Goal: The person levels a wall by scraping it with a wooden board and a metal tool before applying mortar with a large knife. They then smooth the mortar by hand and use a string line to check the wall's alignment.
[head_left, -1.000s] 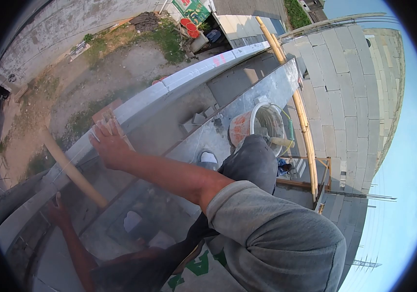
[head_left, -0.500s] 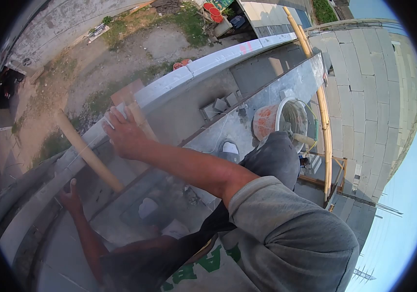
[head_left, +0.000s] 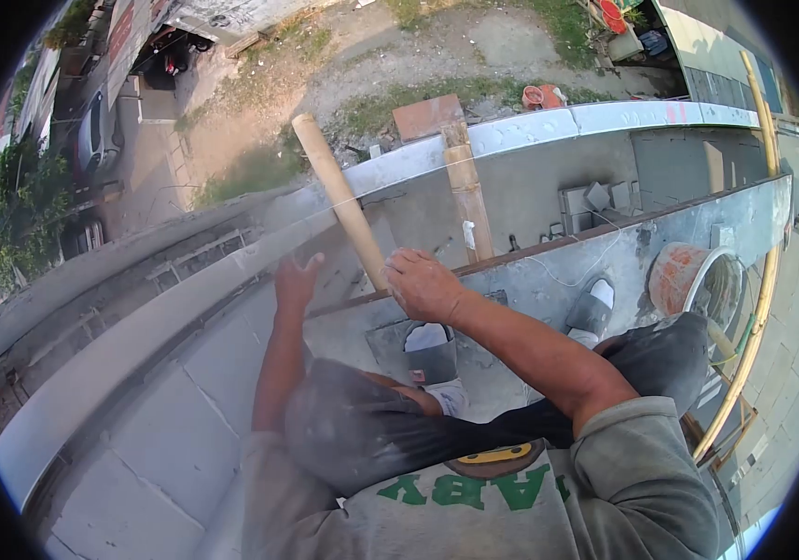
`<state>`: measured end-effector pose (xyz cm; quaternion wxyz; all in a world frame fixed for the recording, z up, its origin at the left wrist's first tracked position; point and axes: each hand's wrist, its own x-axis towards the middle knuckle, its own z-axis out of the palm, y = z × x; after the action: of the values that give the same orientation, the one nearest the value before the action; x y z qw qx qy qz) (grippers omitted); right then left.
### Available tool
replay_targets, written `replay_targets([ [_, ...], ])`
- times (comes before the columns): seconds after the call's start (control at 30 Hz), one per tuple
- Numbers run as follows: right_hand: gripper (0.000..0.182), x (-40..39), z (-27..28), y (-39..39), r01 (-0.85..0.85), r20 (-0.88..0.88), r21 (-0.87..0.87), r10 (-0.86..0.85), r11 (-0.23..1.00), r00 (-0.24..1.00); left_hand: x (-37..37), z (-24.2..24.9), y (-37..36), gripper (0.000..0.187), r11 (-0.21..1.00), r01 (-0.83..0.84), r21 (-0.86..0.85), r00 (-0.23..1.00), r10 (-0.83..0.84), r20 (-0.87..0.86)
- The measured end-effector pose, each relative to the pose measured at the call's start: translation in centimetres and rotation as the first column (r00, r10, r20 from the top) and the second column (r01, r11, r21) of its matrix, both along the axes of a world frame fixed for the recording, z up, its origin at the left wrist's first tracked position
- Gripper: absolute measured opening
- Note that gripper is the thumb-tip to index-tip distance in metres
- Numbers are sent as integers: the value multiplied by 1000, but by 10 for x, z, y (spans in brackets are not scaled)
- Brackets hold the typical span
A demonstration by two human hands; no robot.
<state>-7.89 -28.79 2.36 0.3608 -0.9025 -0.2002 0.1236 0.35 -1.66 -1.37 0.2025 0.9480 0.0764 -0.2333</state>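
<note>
My left hand [head_left: 297,282] is raised over the inner side of the pale curved ledge [head_left: 185,299], thumb apart from the fingers and nothing held. Farther right, my right hand [head_left: 425,286] shows its dusty back, fingers loosely bent and nothing visible in them. It overlaps the lower end of a slanting bamboo pole [head_left: 339,201]. A second, flatter bamboo piece [head_left: 465,191] leans across the white-topped wall [head_left: 521,133] just beyond that hand. Below both hands are my feet in dark sandals [head_left: 432,359] on a grey plank [head_left: 530,271].
An orange, mortar-stained bucket [head_left: 677,280] stands on the plank at the right. Grey block pieces [head_left: 586,201] lie in the recess between plank and wall. Tall bamboo poles [head_left: 754,345] rise at the right edge. Beyond the wall lies lower ground [head_left: 362,56], with a parked car [head_left: 98,135].
The view has swung left. My right hand has come off the wall top and back toward my body, beside the slanting bamboo pole. My left hand remains raised near the ledge.
</note>
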Motion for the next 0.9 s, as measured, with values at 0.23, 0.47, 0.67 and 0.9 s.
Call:
replay_targets([
  [0.23,20,-8,26,-32,-6,-338,-214,-69,977,938,-15,-2,16,65,987,69,-146,973,-99,-209],
  [0.47,27,0,83,-81,224,-354,-314,-333,923,874,-56,27,-7,63,975,104,-194,973,-140,-185],
  [0.67,30,-19,119,-108,372,-353,-298,-464,879,813,-41,41,-18,62,967,59,-248,973,-111,-202],
  [0.9,31,-30,130,-133,431,-373,-239,-492,870,787,-16,-4,-20,62,837,220,-502,902,-370,-221],
])
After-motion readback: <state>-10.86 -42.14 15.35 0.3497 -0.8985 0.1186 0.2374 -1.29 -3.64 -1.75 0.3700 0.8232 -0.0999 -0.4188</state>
